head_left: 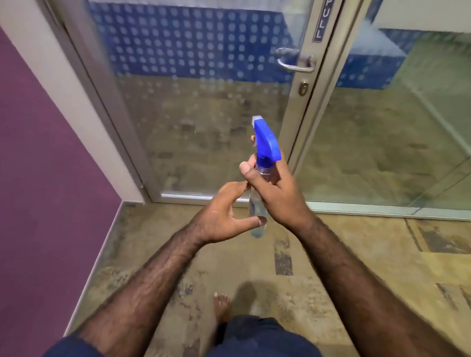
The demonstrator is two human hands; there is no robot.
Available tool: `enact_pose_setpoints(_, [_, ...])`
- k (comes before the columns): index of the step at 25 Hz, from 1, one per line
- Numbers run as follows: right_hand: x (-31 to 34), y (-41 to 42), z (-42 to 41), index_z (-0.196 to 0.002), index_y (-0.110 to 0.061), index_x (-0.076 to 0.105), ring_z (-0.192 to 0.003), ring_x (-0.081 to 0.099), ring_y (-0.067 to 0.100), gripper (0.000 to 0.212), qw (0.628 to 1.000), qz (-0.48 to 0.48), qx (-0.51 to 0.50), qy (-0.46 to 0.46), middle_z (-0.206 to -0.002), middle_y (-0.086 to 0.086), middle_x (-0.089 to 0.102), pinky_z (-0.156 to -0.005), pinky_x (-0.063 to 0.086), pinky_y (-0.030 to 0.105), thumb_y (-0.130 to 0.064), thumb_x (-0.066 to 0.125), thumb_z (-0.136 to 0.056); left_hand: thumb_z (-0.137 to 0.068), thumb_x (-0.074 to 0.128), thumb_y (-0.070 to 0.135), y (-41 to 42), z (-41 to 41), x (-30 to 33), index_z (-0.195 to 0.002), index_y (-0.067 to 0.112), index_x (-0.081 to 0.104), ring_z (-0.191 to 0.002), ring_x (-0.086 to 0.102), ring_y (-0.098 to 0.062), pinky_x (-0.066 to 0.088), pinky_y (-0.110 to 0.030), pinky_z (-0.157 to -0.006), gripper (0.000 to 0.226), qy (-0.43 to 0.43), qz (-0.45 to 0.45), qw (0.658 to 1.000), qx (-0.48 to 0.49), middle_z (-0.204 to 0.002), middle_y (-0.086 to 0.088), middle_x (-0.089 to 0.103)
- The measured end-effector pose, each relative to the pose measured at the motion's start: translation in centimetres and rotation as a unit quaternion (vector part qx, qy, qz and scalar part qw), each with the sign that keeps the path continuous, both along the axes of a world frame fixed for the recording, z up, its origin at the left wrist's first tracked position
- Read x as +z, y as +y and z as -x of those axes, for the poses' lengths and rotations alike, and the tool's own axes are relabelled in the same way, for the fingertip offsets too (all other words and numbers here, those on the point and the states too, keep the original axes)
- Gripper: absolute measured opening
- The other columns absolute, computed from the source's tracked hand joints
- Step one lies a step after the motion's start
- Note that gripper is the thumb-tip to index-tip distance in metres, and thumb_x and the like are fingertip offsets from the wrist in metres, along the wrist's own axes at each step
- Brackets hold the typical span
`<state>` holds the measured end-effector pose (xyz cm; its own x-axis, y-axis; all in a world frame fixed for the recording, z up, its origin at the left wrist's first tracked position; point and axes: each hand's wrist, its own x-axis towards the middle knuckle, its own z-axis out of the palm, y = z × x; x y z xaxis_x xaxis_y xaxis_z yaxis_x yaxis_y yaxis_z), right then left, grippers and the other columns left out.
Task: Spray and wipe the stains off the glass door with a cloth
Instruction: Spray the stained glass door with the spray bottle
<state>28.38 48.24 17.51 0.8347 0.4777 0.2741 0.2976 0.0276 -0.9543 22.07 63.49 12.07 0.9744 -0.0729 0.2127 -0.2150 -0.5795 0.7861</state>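
One spray bottle (258,205), two hands, one glass door (206,105).

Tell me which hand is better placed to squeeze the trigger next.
Right. The right hand grips the spray bottle at its neck, just under the blue spray head aimed at the glass door. The left hand only touches the bottle's lower body.
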Motion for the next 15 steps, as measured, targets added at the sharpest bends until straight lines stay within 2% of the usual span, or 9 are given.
enact_pose_setpoints(4, [0.3, 4.7, -5.4, -0.153, -0.032, 0.049, -0.090, 0.060, 0.016, 0.055, 1.000, -0.020, 0.014, 0.004, -0.105, 0.016, 0.062, -0.092, 0.053, 0.038, -0.035, 0.073, -0.103, -0.088, 0.091, 0.029, 4.7, -4.9, 0.3, -0.159, 0.020, 0.052, -0.145, 0.046, -0.006, 0.029, -0.012, -0.122, 0.081, 0.001, -0.016, 1.000, 0.010, -0.153, 0.017, 0.052])
enact_pose_setpoints(9, [2.2, 10.3, -12.8, -0.154, -0.022, 0.050, -0.086, 0.057, 0.015, 0.053, 0.998, -0.056, 0.016, -0.004, -0.096, 0.001, 0.059, -0.088, 0.052, 0.030, -0.015, 0.071, -0.106, -0.087, 0.092, 0.030, 9.8, -12.1, 2.5, -0.156, 0.011, 0.055, -0.148, 0.050, -0.015, 0.035, -0.027, -0.127, 0.081, -0.022, -0.035, 0.999, 0.020, -0.157, 0.000, 0.058])
enact_pose_setpoints(12, [4.0, 13.5, -16.5, -0.152, -0.024, 0.050, -0.086, 0.057, 0.015, 0.051, 0.998, -0.063, 0.023, -0.021, -0.097, 0.002, 0.059, -0.087, 0.052, 0.031, -0.012, 0.071, -0.106, -0.086, 0.093, 0.032, 13.0, -15.9, 3.5, -0.156, 0.009, 0.055, -0.148, 0.050, -0.014, 0.035, -0.027, -0.127, 0.082, -0.044, -0.045, 0.997, 0.039, -0.157, -0.002, 0.059])
enact_pose_setpoints(15, [5.9, 16.4, -19.6, -0.149, -0.027, 0.050, -0.088, 0.059, 0.018, 0.049, 0.997, -0.064, 0.023, -0.047, -0.099, 0.003, 0.062, -0.089, 0.054, 0.036, -0.017, 0.071, -0.106, -0.085, 0.089, 0.044, 15.9, -19.1, 4.7, -0.154, 0.010, 0.056, -0.142, 0.049, -0.003, 0.031, -0.015, -0.124, 0.083, -0.090, -0.066, 0.992, 0.063, -0.152, 0.009, 0.056])
